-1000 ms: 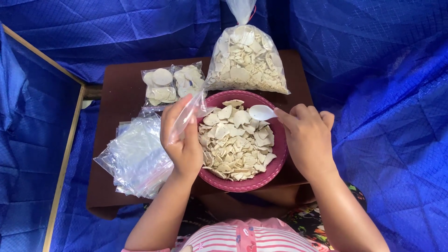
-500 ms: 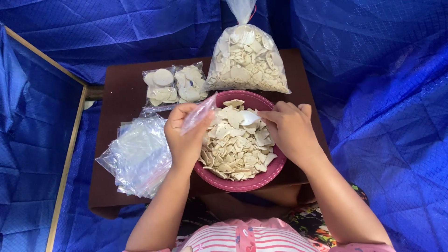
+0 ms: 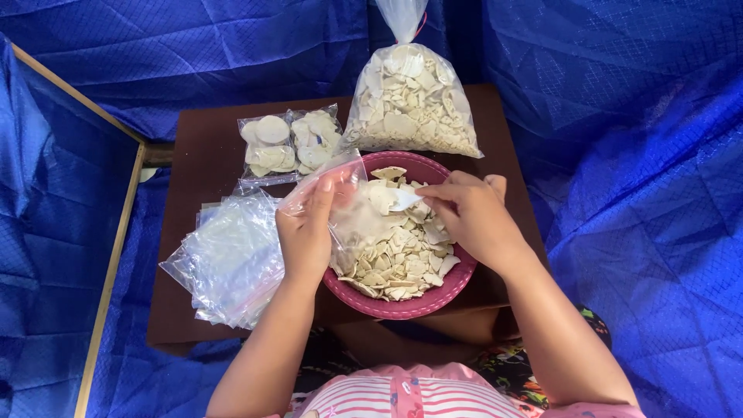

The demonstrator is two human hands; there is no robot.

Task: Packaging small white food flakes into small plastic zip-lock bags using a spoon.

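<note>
A magenta bowl [image 3: 457, 280] heaped with pale cracker pieces [image 3: 402, 259] stands on a small brown table [image 3: 203, 162] in front of me. My left hand [image 3: 307, 232] holds a small clear plastic bag [image 3: 340, 203] spread open over the bowl's left side. At the bag's mouth, my right hand [image 3: 470, 217] grips a white plastic spoon [image 3: 404, 199].
A large knotted bag of crackers [image 3: 410, 101] stands behind the bowl. Two small filled bags [image 3: 288, 144] lie at the back left. A stack of empty clear bags [image 3: 226, 259] lies left of the bowl. Blue tarp surrounds the table; a wooden frame [image 3: 116, 232] runs along the left.
The small bag, pinched flat and raised a second ago, now hangs open over the bowl. My right hand has moved left with the spoon to the bag's mouth.
</note>
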